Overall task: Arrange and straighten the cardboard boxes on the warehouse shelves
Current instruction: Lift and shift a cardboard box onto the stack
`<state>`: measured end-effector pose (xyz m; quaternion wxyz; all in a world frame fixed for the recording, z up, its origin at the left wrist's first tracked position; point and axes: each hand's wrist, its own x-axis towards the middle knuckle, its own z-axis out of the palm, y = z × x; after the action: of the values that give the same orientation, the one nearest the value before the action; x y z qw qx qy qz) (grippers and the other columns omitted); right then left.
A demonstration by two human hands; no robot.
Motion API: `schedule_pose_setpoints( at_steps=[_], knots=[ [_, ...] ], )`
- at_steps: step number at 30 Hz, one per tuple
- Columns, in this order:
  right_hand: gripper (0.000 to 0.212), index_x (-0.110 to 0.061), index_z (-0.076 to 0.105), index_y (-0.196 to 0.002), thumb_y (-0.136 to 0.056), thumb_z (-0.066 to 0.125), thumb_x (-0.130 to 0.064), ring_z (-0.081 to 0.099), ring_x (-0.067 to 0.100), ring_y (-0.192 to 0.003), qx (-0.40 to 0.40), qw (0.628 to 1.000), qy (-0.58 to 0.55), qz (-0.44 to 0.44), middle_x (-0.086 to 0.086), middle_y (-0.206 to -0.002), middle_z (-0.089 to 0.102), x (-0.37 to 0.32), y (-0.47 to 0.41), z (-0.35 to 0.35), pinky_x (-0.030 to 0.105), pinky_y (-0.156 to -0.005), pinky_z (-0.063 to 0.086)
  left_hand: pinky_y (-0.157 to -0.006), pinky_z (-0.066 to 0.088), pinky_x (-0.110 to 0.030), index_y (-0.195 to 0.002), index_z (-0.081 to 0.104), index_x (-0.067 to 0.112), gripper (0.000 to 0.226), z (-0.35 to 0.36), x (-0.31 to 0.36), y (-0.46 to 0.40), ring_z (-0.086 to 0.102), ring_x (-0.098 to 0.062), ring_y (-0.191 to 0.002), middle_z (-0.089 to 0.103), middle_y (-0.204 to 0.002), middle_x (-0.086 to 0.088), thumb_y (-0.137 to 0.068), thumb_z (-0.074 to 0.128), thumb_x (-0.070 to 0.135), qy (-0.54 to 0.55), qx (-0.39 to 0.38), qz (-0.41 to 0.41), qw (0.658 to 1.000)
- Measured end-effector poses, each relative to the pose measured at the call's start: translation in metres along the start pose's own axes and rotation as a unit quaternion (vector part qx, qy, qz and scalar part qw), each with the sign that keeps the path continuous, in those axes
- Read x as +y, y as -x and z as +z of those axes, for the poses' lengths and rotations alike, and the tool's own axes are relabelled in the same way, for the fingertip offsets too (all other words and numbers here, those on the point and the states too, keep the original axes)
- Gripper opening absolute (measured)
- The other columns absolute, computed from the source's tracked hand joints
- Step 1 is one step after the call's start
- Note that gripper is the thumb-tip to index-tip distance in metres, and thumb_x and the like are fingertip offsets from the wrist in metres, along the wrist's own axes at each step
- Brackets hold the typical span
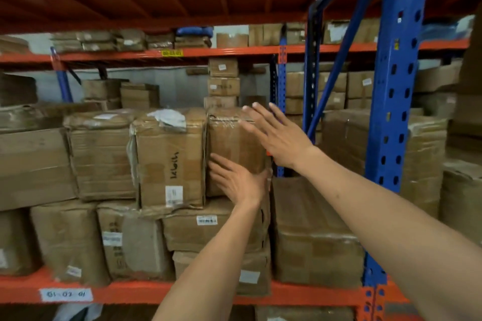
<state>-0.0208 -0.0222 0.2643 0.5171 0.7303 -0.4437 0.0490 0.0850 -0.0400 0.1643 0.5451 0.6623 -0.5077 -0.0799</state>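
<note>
Evidently mid-straightening: the left hand [238, 181] lies flat, fingers spread, against the taped cardboard box [234, 148] at the upper row's right end, while the right hand [277, 138] hovers open alongside. Next probably a square inward push.

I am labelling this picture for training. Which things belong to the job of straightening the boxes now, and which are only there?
Job:
- left hand
- right hand
- box being pushed
- neighbour box with handwriting

Only there:
- blue post
- shelf label
- far boxes
</note>
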Motion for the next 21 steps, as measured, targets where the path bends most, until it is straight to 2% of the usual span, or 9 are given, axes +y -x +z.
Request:
schedule_pose_setpoints(
  at_steps=[3, 5, 8, 10, 13, 16, 21],
  knots=[
    [0.083, -0.018, -0.017, -0.155, -0.096, 0.041, -0.005, -0.021, 0.032, -0.148, 0.017, 0.999, 0.004, -0.034, 0.012, -0.162, -0.024, -0.004, -0.022, 0.006, 0.051, -0.12, -0.006, -0.121, 0.013, -0.052, -0.155, -0.018, 0.002, 0.158, 0.013, 0.002, -0.003, 0.005, -0.046, -0.149, -0.003, -0.162, -0.029, -0.056, 0.089, 0.062, 0.025, 0.017, -0.024, 0.999],
    [0.079, -0.019, -0.018, -0.155, -0.099, 0.037, -0.007, -0.021, 0.032, -0.148, 0.023, 0.998, 0.001, -0.053, 0.011, -0.161, -0.025, -0.004, -0.033, 0.013, 0.051, -0.12, -0.005, -0.121, 0.011, -0.054, -0.155, -0.018, 0.001, 0.159, 0.019, -0.001, -0.006, 0.006, -0.049, -0.148, -0.002, -0.161, -0.032, -0.056, 0.09, 0.062, -0.003, 0.028, -0.016, 0.999],
    [0.082, -0.022, -0.016, -0.156, -0.1, 0.044, -0.012, -0.02, 0.034, -0.148, 0.022, 0.997, -0.006, -0.07, 0.012, -0.161, -0.025, -0.004, -0.047, 0.026, 0.053, -0.12, -0.005, -0.121, 0.008, -0.058, -0.154, -0.018, -0.002, 0.156, 0.029, -0.006, -0.01, 0.006, -0.053, -0.147, -0.001, -0.159, -0.035, -0.059, 0.088, 0.061, -0.056, 0.046, 0.02, 0.997],
    [0.087, -0.025, -0.018, -0.155, -0.1, 0.048, -0.016, -0.02, 0.035, -0.147, 0.008, 0.996, 0.006, -0.084, 0.012, -0.16, -0.027, -0.005, -0.053, 0.033, 0.054, -0.119, -0.006, -0.121, 0.002, -0.059, -0.155, -0.011, -0.004, 0.153, 0.036, -0.008, -0.013, 0.005, -0.052, -0.147, 0.003, -0.159, -0.036, -0.058, 0.086, 0.063, -0.09, 0.059, 0.049, 0.993],
    [0.105, -0.027, -0.024, -0.152, -0.092, 0.061, -0.02, -0.025, 0.036, -0.145, -0.016, 0.991, 0.064, -0.115, 0.014, -0.158, -0.033, -0.001, -0.062, 0.035, 0.058, -0.118, -0.008, -0.119, -0.007, -0.059, -0.156, 0.002, -0.006, 0.149, 0.041, -0.009, -0.014, 0.005, -0.05, -0.149, 0.011, -0.159, -0.036, -0.055, 0.085, 0.066, -0.148, 0.077, 0.091, 0.982],
    [0.12, -0.021, -0.029, -0.15, -0.083, 0.07, -0.017, -0.026, 0.037, -0.145, -0.015, 0.98, 0.142, -0.137, 0.017, -0.156, -0.034, 0.006, -0.071, 0.029, 0.06, -0.113, -0.012, -0.116, -0.013, -0.06, -0.156, 0.002, -0.005, 0.149, 0.042, -0.01, -0.016, 0.001, -0.052, -0.148, 0.011, -0.159, -0.036, -0.054, 0.085, 0.067, -0.176, 0.077, 0.108, 0.975],
    [0.125, -0.016, -0.029, -0.15, -0.079, 0.074, -0.019, -0.027, 0.035, -0.145, -0.026, 0.96, 0.213, -0.18, 0.015, -0.157, -0.033, 0.009, -0.077, 0.027, 0.059, -0.112, -0.017, -0.117, -0.008, -0.063, -0.156, -0.003, -0.004, 0.15, 0.038, -0.015, -0.019, 0.0, -0.052, -0.148, 0.01, -0.158, -0.036, -0.056, 0.086, 0.065, -0.186, 0.056, 0.12, 0.974]
  ],
)
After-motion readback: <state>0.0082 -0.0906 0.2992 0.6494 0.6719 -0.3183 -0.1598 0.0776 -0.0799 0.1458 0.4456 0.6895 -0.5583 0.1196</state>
